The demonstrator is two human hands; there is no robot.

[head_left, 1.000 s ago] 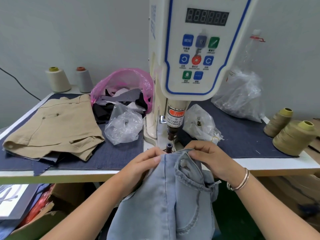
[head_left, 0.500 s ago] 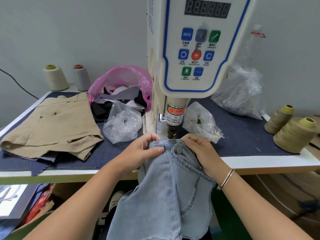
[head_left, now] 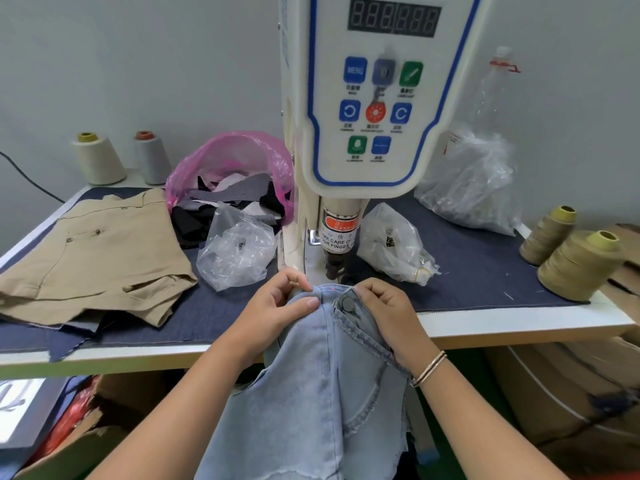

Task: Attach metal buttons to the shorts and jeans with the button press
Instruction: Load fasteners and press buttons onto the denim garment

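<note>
1. Button press: white machine head standing on the table, with its plunger directly above the garment edge. A small red light dot falls on the fabric there, likely the aiming mark.
2. Jeans: pale blue denim. The waistband lies on the press base under the plunger, and the rest hangs off the table's front edge toward the person.
3. Metal button: already fixed in the waistband, just right of the plunger line and beside the right fingers.
4. Left hand: pinches the waistband's left part between thumb and fingers, apparently to keep the cloth taut and flat.
5. Right hand: fingers curled over the waistband's right part, gripping it. The press point lies between the two hands.
6. Khaki shorts: lying flat at the table's left, well apart from the hands, buttons visible.
7. Clear plastic bags: either side of the press, within reach; contents unclear.
</note>
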